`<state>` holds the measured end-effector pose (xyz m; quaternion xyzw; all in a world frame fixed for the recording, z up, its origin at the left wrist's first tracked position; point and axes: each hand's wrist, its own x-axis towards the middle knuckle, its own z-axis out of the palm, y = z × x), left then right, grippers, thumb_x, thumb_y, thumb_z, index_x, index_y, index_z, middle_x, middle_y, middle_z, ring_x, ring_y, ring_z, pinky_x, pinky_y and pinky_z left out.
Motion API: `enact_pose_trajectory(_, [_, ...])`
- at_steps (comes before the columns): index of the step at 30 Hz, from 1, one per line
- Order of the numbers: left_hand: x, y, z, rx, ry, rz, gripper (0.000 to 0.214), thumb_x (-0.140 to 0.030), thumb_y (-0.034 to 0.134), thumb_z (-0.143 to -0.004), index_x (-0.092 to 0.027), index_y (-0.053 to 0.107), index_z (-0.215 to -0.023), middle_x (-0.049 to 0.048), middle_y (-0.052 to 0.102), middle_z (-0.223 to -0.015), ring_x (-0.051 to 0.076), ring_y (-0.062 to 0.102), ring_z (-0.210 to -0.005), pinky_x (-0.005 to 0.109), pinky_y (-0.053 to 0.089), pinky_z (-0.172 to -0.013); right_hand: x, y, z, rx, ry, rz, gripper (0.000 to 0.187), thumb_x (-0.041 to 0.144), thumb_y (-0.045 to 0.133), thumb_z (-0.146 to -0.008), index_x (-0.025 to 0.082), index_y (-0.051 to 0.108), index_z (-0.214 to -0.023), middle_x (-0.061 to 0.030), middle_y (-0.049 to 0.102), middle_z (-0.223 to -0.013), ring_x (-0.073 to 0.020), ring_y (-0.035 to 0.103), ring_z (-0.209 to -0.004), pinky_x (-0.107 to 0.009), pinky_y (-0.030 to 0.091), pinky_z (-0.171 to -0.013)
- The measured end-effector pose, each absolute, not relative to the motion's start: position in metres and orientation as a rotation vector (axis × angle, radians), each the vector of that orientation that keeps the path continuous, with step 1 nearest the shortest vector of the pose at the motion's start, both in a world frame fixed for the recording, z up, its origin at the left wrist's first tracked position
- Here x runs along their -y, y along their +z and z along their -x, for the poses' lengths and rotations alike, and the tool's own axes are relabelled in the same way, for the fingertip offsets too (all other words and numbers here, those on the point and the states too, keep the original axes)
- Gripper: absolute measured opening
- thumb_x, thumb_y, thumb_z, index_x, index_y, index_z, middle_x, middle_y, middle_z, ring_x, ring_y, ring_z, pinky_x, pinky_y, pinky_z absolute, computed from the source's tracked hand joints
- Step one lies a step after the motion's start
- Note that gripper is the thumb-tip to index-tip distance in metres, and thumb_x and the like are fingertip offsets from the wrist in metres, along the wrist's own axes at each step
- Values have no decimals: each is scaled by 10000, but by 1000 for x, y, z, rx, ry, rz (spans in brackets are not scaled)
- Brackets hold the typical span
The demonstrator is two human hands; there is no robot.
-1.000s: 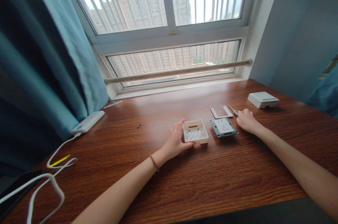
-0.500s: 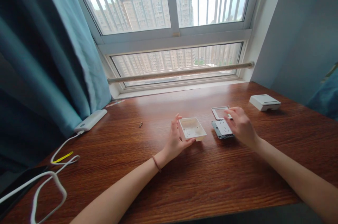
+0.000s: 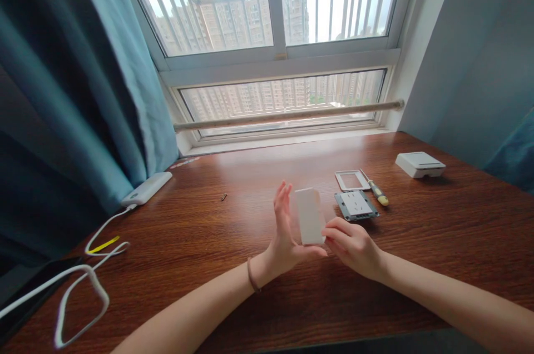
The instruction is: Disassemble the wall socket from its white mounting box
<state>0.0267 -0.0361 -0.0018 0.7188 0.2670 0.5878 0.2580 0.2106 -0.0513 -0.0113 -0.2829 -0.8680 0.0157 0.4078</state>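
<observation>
A white plastic mounting box (image 3: 310, 215) is held up on edge above the wooden desk (image 3: 250, 265), its outer side facing me. My left hand (image 3: 285, 232) cups its left side with fingers upright and the thumb under it. My right hand (image 3: 352, 243) grips its lower right corner. Just behind lies a grey socket module (image 3: 356, 204) with a white face. A white cover frame (image 3: 351, 180) and a yellow-handled screwdriver (image 3: 376, 192) lie beyond it.
A second white box (image 3: 419, 164) sits at the far right. A small dark screw (image 3: 223, 197) lies left of centre. A white power bank (image 3: 147, 188) with looping white cables (image 3: 79, 282) and a yellow tie (image 3: 102, 244) is at the left, beside a teal curtain (image 3: 83, 93).
My left hand lifted the mounting box off the desk and tipped it on edge. My right hand left the screwdriver and socket module and came to the box.
</observation>
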Motion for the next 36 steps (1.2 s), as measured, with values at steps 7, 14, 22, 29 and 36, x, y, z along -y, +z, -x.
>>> enact_pose_trajectory(7, [48, 5, -40, -724, 1008, -1338, 785, -570, 660, -628, -183, 366, -1245, 149, 471, -1212, 295, 459, -1158, 441, 352, -1011, 52, -10, -211, 2160, -19, 657, 183, 111, 419, -863, 185, 578, -915, -99, 603, -883, -191, 603, -843, -301, 534, -704])
enact_pose_trajectory(14, [62, 32, -44, -690, 1028, -1330, 660, -424, 729, -612, -166, 444, -1147, 102, 559, -1097, 246, 538, -995, 344, 440, -851, 53, -2, -208, 2182, 293, 709, 234, 142, 363, -904, 182, 568, -1010, -72, 604, -859, -131, 597, -697, -211, 546, -618])
enact_pose_trajectory(22, [-50, 43, 70, -1722, 1836, -1552, 864, -364, 763, -552, -137, 302, -1247, 154, 338, -1275, 240, 436, -1131, 370, 357, -990, 44, -10, -218, 2228, 19, 738, 303, 141, 474, -860, 163, 484, -1162, -136, 534, -1090, -201, 578, -983, -339, 526, -828])
enact_pose_trajectory(29, [-91, 13, 234, -2590, 1610, -1364, 935, -249, 789, -502, -11, 243, -1223, 243, 302, -1256, 344, 274, -1234, 430, 301, -1026, 48, -9, -216, 2350, 124, 664, 272, 148, 436, -865, 143, 517, -1124, -134, 564, -1045, -170, 591, -902, -272, 530, -757])
enact_pose_trajectory(36, [-85, -13, 264, -2645, 1405, -1362, 959, -277, 756, -565, -1, 147, -1251, 289, 260, -1298, 392, 209, -1269, 472, 325, -992, 49, -10, -214, 2373, 94, 637, 247, 148, 447, -857, 147, 551, -1081, -126, 590, -1021, -169, 607, -876, -263, 533, -739])
